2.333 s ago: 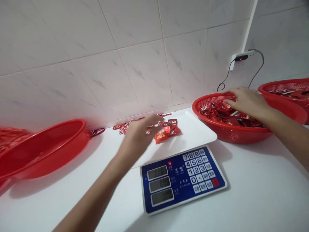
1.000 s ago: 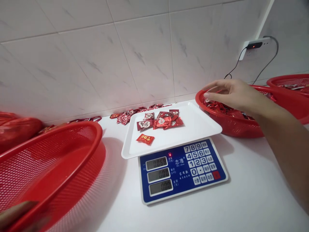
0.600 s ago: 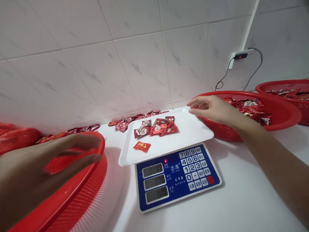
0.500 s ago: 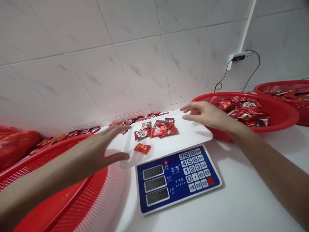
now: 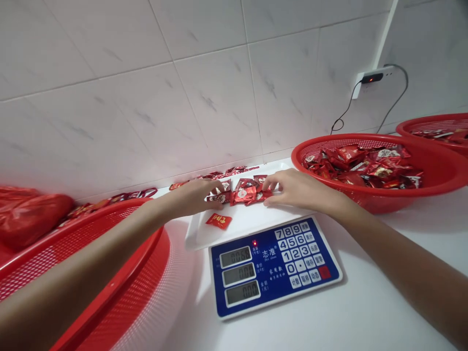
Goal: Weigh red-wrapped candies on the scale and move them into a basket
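A cluster of red foil candy packets lies on the white plastic tray, which rests on a blue-faced electronic scale. My left hand reaches in from the left, its fingertips on the left side of the cluster. From the right, my right hand touches the cluster's right side. Neither hand clearly grips a packet. One single red packet lies apart near the tray's front, just below my left hand.
A full red plastic colander sits right of the tray, with another red basket behind it. A large red basket and a red bag lie left. Loose packets line the tiled wall.
Both hands have moved in over the tray from either side and now meet the packet cluster. My left hand has come from above the left basket, my right from beside the right colander.
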